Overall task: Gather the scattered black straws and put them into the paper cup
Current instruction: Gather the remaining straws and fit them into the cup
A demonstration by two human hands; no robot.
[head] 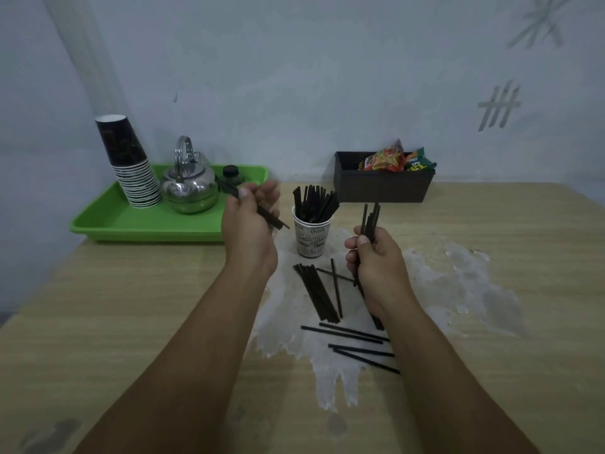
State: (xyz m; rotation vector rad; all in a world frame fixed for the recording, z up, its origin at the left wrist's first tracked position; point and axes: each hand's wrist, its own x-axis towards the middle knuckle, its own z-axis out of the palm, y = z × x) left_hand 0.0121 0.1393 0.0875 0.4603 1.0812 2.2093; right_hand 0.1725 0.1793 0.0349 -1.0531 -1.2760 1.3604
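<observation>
Many thin black plastic straws (pixel 315 202) already stand in the white printed paper cup (pixel 311 237). My left hand (pixel 250 221) grips a few more beside it, my right hand (pixel 376 260) clutches an upright bundle. Still left on the worn wooden table (pixel 523 257) — a loose pile (pixel 319 294) and several strays (pixel 357 345) nearer me — so I judge it roughly half done.
</observation>
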